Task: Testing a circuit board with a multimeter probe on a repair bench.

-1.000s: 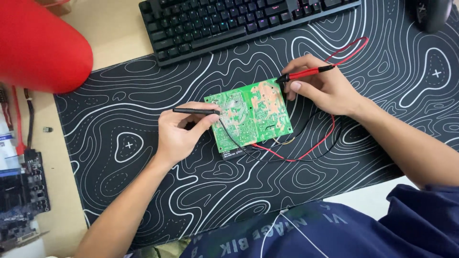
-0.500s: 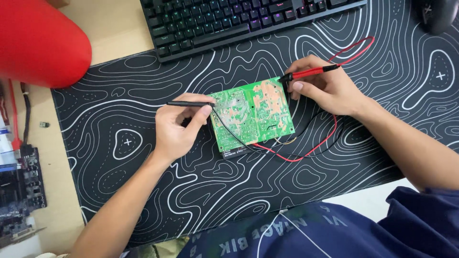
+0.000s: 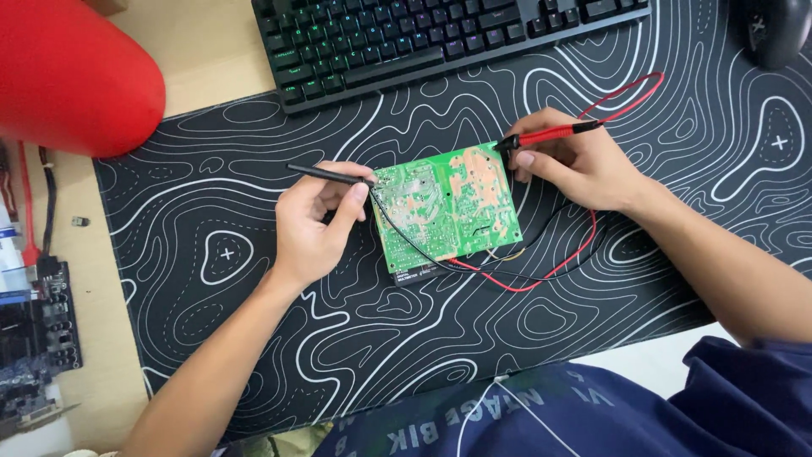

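1. The left hand (image 3: 311, 222) pinches a black probe (image 3: 330, 175) between curled fingers (image 3: 355, 199), its tip at the left edge of a green circuit board (image 3: 447, 208).
2. The right hand (image 3: 579, 162) grips a red probe (image 3: 548, 134), fingers closed round it, tip touching the board's upper right corner.
3. The board lies flat between both hands on a black desk mat (image 3: 211, 254) patterned with white contour lines; red and black leads (image 3: 541, 275) loop beneath the right hand.
4. Beyond the fingers, a black keyboard (image 3: 423, 38) and a dark mouse (image 3: 778, 30) rest on the mat's far edge.
5. Left of the left hand, a red rounded object (image 3: 72, 76) sits on the pale wooden desk (image 3: 211, 51), with a dark circuit board (image 3: 34, 338) further out.
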